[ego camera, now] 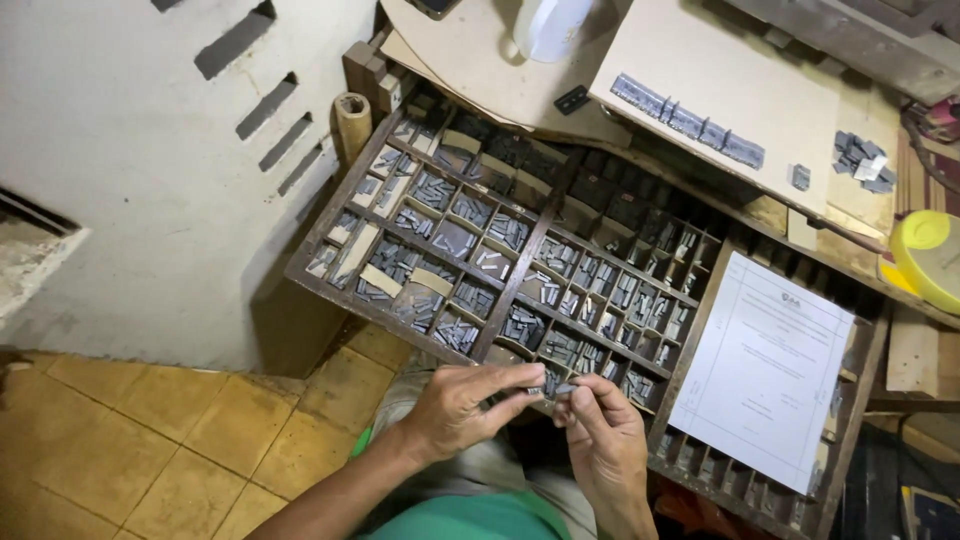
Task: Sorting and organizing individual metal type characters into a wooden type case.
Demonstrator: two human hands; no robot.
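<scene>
Both hands meet over the near edge of a wooden type case [520, 262], a shallow tray split into many small compartments filled with grey metal type sorts; the left hand [462, 405] curls its fingers inward, thumb and fingertips pinched on a small grey piece of type [566, 389], which sits between the two hands just above the tray's front rail; the right hand [602, 432] closes thumb and forefinger on the same piece from the other side; a printed white sheet [765, 368] lies across the case's right-hand compartments; a row of set type [687, 121] rests on the board beyond the case; a yellow round container [932, 255] stands at the far right.
</scene>
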